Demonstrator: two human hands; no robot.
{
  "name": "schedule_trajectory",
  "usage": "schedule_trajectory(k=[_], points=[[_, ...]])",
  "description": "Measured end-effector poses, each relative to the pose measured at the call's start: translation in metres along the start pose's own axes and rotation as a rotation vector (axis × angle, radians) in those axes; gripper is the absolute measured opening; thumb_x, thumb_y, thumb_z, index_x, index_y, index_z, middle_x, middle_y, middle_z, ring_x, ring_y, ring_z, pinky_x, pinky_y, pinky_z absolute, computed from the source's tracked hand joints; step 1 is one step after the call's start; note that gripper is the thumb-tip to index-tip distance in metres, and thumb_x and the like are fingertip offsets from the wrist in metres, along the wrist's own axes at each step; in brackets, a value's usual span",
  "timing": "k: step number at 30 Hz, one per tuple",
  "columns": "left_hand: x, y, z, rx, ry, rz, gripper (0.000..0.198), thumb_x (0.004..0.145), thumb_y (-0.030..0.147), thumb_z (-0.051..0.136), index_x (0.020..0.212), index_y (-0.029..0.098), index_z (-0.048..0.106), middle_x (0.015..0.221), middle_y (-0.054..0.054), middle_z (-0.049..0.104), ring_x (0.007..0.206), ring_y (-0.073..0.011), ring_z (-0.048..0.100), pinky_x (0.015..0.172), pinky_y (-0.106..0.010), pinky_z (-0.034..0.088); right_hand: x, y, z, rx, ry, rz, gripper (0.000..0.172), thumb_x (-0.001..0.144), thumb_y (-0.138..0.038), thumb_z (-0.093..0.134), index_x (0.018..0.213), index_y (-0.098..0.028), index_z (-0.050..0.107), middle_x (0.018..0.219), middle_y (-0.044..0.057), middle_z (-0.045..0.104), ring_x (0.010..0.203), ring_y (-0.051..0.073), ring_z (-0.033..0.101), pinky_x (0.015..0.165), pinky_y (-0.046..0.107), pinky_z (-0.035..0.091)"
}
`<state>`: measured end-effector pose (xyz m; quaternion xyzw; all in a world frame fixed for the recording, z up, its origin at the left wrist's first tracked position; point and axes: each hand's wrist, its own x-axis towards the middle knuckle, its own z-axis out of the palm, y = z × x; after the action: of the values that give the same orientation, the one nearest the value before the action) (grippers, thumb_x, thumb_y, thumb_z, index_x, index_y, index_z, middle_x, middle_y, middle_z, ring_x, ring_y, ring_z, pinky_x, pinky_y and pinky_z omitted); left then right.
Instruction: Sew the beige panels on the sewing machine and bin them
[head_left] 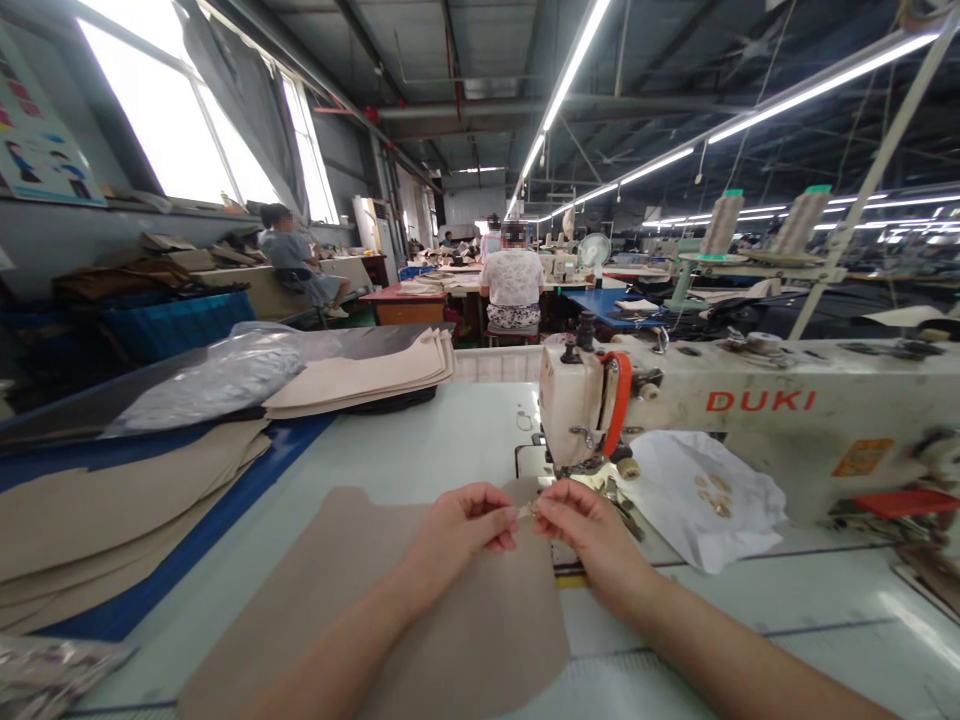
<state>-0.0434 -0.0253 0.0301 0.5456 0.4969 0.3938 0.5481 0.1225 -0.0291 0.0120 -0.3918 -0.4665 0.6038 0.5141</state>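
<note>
My left hand (472, 522) is closed in a pinch at one end of a small pale piece (527, 509), just in front of the sewing machine's needle area. My right hand (589, 530) pinches the other end, where a little glint like metal shows. Fingers cover most of this piece, so its kind is unclear. Beneath both hands lies a flat beige-grey cut panel (465, 640), its upper edge reaching toward the presser foot. The white sewing machine (577, 400) marked DUKI stands right beyond my fingertips.
A white cloth (690, 535) bearing several small gold-coloured pieces (714, 495) lies under the machine arm. Stacked beige panels (112, 500) sit at the left, with more panels (367, 375) and a plastic bag (217, 380) behind. Thread cones (724, 225) stand at right. A person (512, 275) sits ahead.
</note>
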Motion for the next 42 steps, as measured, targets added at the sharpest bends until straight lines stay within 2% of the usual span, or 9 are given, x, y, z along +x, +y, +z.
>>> schedule_trajectory(k=[6,16,21,25,29,37,42], points=[[-0.003,0.006,0.002,0.031,-0.010,0.016,0.023,0.059,0.036,0.070,0.063,0.015,0.060,0.054,0.001,0.062,0.048,-0.0106,0.054,0.053,-0.023,0.044,0.001,-0.001,0.000,-0.113,0.029,-0.041,0.017,0.061,-0.030,0.069,0.061,-0.019,0.056,0.053,-0.004,0.055,0.054,0.013,0.051,0.057,0.025,0.041],[-0.004,0.008,-0.001,0.008,0.004,0.005,0.016,0.057,0.025,0.070,0.066,0.015,0.061,0.050,0.003,0.060,0.045,-0.0091,0.052,0.049,-0.021,0.041,0.002,0.001,-0.002,-0.111,-0.067,-0.022,0.021,0.061,-0.033,0.074,0.065,-0.019,0.059,0.055,-0.004,0.056,0.056,0.013,0.054,0.058,0.026,0.042],[-0.005,0.008,-0.002,-0.231,0.010,-0.028,0.026,0.064,0.037,0.073,0.070,0.014,0.062,0.058,0.000,0.063,0.051,-0.0079,0.055,0.052,-0.018,0.043,0.001,0.001,-0.001,0.069,-0.080,0.073,0.030,0.055,-0.038,0.081,0.069,-0.018,0.063,0.059,-0.003,0.061,0.058,0.012,0.056,0.061,0.026,0.042],[-0.007,0.005,0.003,-0.319,-0.066,-0.123,0.028,0.062,0.033,0.078,0.077,0.014,0.063,0.068,-0.001,0.066,0.058,-0.0084,0.058,0.055,-0.017,0.044,0.001,-0.001,0.000,0.134,-0.062,0.092,0.031,0.053,-0.037,0.083,0.071,-0.017,0.066,0.062,-0.002,0.064,0.060,0.012,0.056,0.062,0.025,0.042],[-0.011,0.004,0.008,-0.279,-0.123,-0.155,0.024,0.061,0.026,0.079,0.071,0.013,0.062,0.067,-0.001,0.064,0.060,-0.0077,0.057,0.059,-0.017,0.045,0.000,-0.002,0.000,0.106,-0.066,0.091,0.028,0.052,-0.035,0.082,0.067,-0.018,0.067,0.059,-0.003,0.064,0.056,0.010,0.054,0.059,0.025,0.042],[-0.012,0.009,0.001,-0.330,-0.250,-0.198,0.023,0.064,0.019,0.072,0.084,0.015,0.062,0.075,-0.003,0.066,0.067,-0.0106,0.061,0.062,-0.020,0.047,-0.002,-0.004,-0.003,0.199,-0.179,0.200,0.025,0.055,-0.029,0.082,0.069,-0.015,0.067,0.065,0.001,0.067,0.058,0.010,0.057,0.061,0.023,0.043],[-0.012,0.008,0.001,-0.332,-0.253,-0.220,0.020,0.064,0.018,0.072,0.080,0.014,0.061,0.074,-0.004,0.066,0.067,-0.0108,0.061,0.063,-0.020,0.047,-0.005,-0.007,-0.004,0.213,-0.231,0.228,0.026,0.056,-0.028,0.082,0.070,-0.015,0.065,0.065,0.001,0.067,0.058,0.010,0.058,0.061,0.022,0.042]])
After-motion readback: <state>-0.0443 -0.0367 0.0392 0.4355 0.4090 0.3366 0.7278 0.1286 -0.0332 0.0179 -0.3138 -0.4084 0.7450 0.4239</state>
